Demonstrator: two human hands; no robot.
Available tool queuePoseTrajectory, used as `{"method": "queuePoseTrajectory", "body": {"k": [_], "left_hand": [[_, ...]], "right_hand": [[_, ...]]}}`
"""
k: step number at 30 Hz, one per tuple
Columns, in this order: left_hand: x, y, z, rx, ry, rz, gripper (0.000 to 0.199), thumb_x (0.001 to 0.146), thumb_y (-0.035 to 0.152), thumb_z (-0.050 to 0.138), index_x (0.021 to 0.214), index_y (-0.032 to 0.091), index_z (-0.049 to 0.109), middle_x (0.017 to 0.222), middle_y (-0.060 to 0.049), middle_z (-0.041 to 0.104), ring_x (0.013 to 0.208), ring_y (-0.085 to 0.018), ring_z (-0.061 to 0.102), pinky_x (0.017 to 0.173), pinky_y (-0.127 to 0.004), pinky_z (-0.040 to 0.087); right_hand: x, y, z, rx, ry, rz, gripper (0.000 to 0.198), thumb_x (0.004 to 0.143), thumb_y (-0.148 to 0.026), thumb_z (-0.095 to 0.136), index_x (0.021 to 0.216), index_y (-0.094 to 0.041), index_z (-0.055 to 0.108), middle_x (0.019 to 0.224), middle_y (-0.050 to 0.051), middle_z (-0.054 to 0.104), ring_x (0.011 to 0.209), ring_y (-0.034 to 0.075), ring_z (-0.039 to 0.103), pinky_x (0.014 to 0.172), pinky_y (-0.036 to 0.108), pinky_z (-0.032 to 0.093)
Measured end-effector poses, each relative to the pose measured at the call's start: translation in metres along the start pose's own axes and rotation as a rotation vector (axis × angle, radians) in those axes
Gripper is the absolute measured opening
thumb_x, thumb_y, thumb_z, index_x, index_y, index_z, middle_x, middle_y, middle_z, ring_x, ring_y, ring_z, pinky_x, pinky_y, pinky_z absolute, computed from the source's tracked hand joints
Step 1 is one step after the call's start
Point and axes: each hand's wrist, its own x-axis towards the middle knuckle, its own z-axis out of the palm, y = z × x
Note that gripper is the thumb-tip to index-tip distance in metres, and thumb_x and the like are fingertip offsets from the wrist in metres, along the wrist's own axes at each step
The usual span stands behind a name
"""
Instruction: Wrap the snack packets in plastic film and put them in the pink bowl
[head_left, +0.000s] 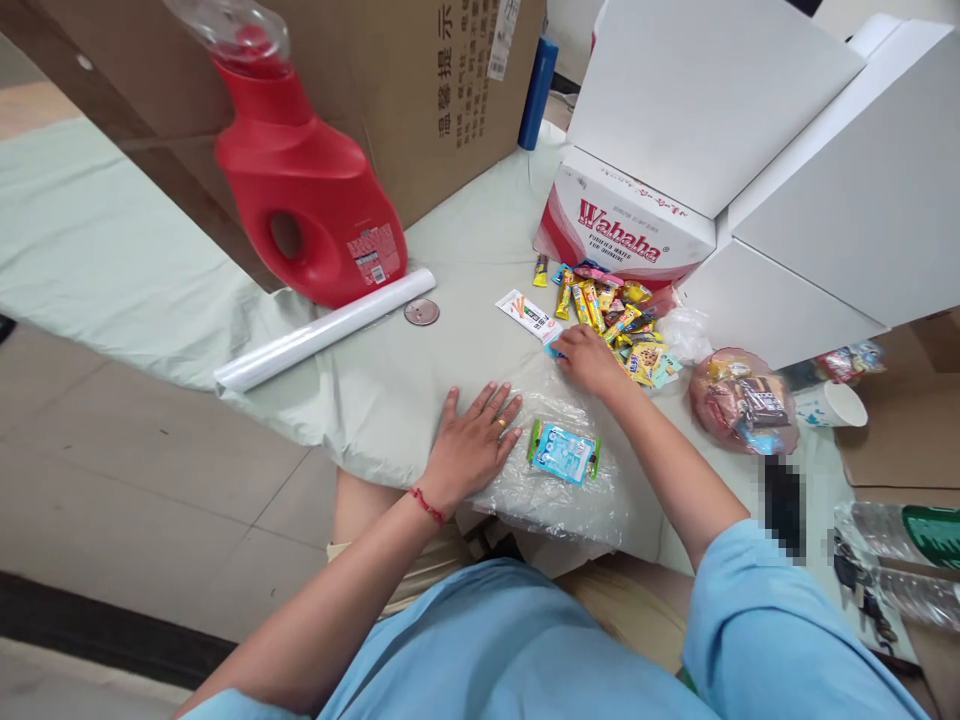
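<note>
My left hand (474,442) lies flat with fingers spread, on the table and the left edge of a clear plastic sheet (551,400). Fingers curled together, my right hand (590,360) pinches a small blue packet (553,348), mostly covered by the fingertips. On the plastic sheet between my forearms rests a blue and green snack packet (564,452). A white snack packet (529,317) lies just beyond my right fingertips. Behind that hand is a heap of small wrapped snacks (596,300), many yellow, with a yellow cookie packet (646,362) at its near side.
A red detergent jug (315,190), white roll (330,328) and round brown disc (421,312) stand or lie left. Behind are a cardboard box (405,120) and Wahaha carton (622,225). A pink bowl (701,410) of snacks, paper cup (836,405) and plastic bottles (885,530) are right.
</note>
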Motion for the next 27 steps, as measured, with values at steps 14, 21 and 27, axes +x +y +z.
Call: {"method": "queuePoseTrajectory", "body": {"k": [14,21,27], "left_hand": [[0.003,-0.012,-0.002,-0.045,-0.038,-0.013,0.062,0.110,0.051,0.031,0.169,0.030,0.032,0.175,-0.010,0.032,0.161,-0.032,0.036,0.131,-0.070,0.012],[-0.003,-0.034,-0.015,0.035,-0.146,-0.001,0.057,0.108,0.047,0.039,0.162,0.031,0.046,0.177,-0.010,0.026,0.164,-0.035,0.027,0.126,-0.076,0.015],[-0.021,-0.031,-0.015,0.123,-0.092,-0.062,0.055,0.109,0.045,0.035,0.159,0.029,0.050,0.173,-0.013,0.036,0.160,-0.036,0.036,0.126,-0.077,0.013]], "right_hand": [[-0.162,-0.058,0.019,0.390,0.135,-0.040,0.054,0.098,-0.049,0.071,0.146,-0.025,0.063,0.142,0.014,0.064,0.131,0.033,0.053,0.112,0.051,0.046],[-0.160,-0.072,0.027,0.299,0.043,0.049,0.060,0.094,-0.032,0.077,0.151,-0.021,0.058,0.150,0.015,0.058,0.132,0.035,0.048,0.110,0.051,0.047],[-0.151,-0.076,0.019,0.154,-0.010,0.010,0.059,0.096,-0.030,0.069,0.152,-0.019,0.056,0.148,0.017,0.058,0.131,0.037,0.048,0.108,0.052,0.043]]}}
